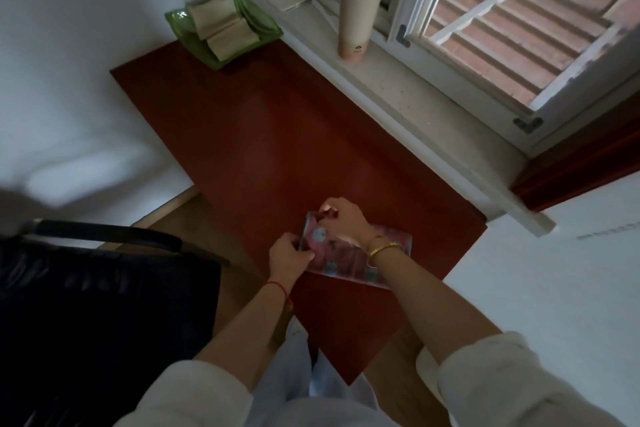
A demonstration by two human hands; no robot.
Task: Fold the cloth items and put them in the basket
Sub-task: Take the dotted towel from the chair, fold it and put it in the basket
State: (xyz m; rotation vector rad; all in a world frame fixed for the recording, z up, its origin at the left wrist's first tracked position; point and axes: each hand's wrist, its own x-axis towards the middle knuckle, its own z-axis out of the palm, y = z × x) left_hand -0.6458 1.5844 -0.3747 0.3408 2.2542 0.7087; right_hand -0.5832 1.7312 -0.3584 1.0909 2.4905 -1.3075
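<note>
A pink patterned cloth [349, 258], partly folded, lies at the near end of the red worktop [277, 135]. The left hand [289, 255] has its grip pinched on the cloth's left edge; the right hand [343, 220] pinches its far corner. A green basket [175, 19] holding folded beige cloths [221, 28] sits at the far end.

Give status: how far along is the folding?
Done: folded beige cloths already lie in the green basket. In hand: the left hand and right hand pinch a pink patterned cloth, partly folded on the dark red table. Left: finish folding, carry it to the basket.
</note>
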